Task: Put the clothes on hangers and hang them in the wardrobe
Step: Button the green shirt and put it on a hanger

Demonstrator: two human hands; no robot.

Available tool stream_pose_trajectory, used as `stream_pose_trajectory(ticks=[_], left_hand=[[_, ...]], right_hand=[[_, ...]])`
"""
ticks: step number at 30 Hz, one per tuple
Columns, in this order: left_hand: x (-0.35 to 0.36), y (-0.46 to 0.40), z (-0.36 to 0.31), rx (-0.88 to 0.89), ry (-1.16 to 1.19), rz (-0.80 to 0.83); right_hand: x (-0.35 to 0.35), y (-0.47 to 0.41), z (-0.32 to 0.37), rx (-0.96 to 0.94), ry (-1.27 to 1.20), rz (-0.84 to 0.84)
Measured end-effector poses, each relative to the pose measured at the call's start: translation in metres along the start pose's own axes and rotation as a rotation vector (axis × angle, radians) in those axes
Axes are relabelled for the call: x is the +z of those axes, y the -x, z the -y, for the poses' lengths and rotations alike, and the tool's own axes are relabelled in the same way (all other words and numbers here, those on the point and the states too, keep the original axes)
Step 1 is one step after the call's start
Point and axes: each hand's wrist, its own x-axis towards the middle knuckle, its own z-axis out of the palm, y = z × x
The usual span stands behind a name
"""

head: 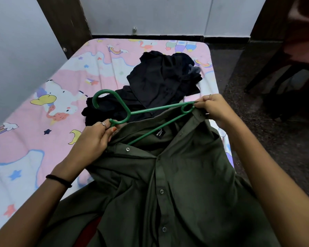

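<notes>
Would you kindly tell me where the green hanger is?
In the head view's centre, the green hanger is held between both hands over the olive shirt's collar, before the dark clothes pile.

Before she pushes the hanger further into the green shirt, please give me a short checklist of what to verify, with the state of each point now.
1. Left hand holds the green hanger near the base of its hook: ok.
2. Right hand pinches the far end of the hanger together with the shirt collar: ok.
3. One hanger arm is inside the neck of the olive shirt: ok, it passes beside the label.
4. Both shoulders seated on the hanger: not ok, the right end is still outside.
5. Upper buttons open: ok at the collar; lower ones look fastened.
6. Hook free of the dark clothes pile: cannot tell.
</notes>
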Motion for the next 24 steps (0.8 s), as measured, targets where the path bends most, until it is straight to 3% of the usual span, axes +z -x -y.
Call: stream_pose_trajectory(ticks=[5, 7, 12, 17, 24], left_hand=[[0.005, 0.000, -0.005, 0.140, -0.402, 0.042], [0.010, -0.003, -0.015, 0.126, -0.460, 0.078], [0.007, -0.030, -0.044, 0.002, -0.465, 0.053], [0.011, -0.072, -0.070, -0.119, -0.113, 0.036], [0.003, -0.146, -0.100, -0.113, -0.240, -0.073]], right_hand=[[0.006, 0.009, 0.013, -0.106, 0.159, -0.033], [0.013, 0.014, 0.022, -0.187, 0.212, -0.087], [0.033, 0.045, 0.045, -0.323, 0.270, -0.107], [0.048, 0.076, 0.061, -0.405, 0.277, -0.057], [0.031, 0.079, 0.062, -0.591, 0.274, -0.146]])
